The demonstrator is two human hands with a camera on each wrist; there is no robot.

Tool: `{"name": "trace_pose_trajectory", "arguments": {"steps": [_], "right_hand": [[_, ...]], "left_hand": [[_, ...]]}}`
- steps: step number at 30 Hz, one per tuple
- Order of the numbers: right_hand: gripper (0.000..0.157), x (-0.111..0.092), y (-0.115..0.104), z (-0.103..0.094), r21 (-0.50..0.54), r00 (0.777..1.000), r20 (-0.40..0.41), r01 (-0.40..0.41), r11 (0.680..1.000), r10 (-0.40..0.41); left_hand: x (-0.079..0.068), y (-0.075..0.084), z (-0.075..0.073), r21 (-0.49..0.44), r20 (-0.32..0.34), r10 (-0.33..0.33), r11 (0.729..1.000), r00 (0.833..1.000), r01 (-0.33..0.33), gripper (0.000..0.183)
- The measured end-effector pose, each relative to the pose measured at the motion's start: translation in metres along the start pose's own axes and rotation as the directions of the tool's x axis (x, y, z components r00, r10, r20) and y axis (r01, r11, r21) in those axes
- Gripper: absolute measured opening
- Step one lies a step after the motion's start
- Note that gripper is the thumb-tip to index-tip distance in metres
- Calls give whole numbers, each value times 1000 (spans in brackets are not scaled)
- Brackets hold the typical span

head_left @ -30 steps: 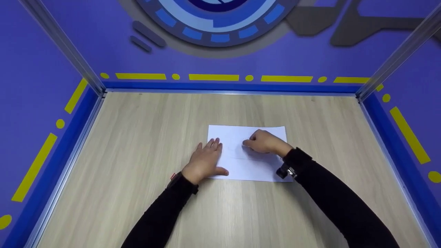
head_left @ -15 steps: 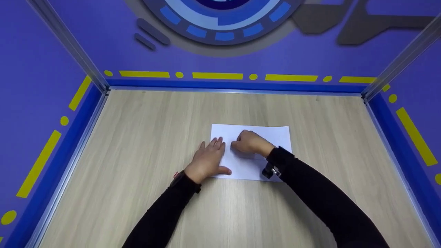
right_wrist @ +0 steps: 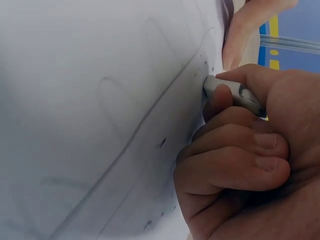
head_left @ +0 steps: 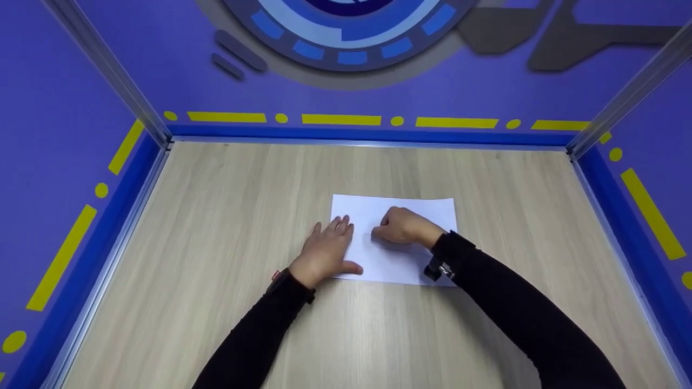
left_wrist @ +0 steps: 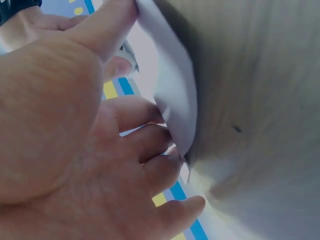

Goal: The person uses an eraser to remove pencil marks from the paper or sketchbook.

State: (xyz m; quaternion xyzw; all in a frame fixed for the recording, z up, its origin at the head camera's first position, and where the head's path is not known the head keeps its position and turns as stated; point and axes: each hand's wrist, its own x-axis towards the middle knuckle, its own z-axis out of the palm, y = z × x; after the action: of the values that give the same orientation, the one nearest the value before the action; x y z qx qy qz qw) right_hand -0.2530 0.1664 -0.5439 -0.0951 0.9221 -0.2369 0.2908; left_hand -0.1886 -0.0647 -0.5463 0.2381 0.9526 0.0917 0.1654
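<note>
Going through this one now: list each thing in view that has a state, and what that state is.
Paper sheet: mostly flat, left edge bowed up off the table.
Gray lines: some faint, one darker.
Dark specks: scattered on the sheet.
Left hand: fingers spread, resting across the sheet's left edge.
Right hand: fingers curled, pinching the pale block.
Pale block: gripped, likely an eraser.
</note>
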Motion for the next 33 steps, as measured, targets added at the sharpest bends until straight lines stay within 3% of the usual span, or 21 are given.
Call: {"name": "trace_pose_trajectory", "arguments": {"steps": [9, 14, 22, 27, 33], "right_hand": [[53, -31, 41, -15, -12, 1000, -1, -24, 1000, 24], [54, -45, 55, -14, -4, 998, -31, -48, 999, 48], [51, -46, 45, -7, -26, 998, -29, -52, 998, 51], [55, -44, 45, -10, 25, 998, -33, -59, 998, 60], [56, -31, 27, -8, 10, 999, -33, -4, 1000, 5]], "left_hand": [[4, 2, -1, 5, 15, 11, 1000, 1000, -11, 112], [4, 0, 1, 4, 24, 6, 1000, 1000, -6, 112], [1, -5, 5, -2, 23, -16, 1000, 1000, 16, 113], [1, -1, 5, -12, 25, -4, 1000, 1000, 4, 113], [2, 2, 1, 12, 8, 11, 1000, 1000, -11, 112]]}}
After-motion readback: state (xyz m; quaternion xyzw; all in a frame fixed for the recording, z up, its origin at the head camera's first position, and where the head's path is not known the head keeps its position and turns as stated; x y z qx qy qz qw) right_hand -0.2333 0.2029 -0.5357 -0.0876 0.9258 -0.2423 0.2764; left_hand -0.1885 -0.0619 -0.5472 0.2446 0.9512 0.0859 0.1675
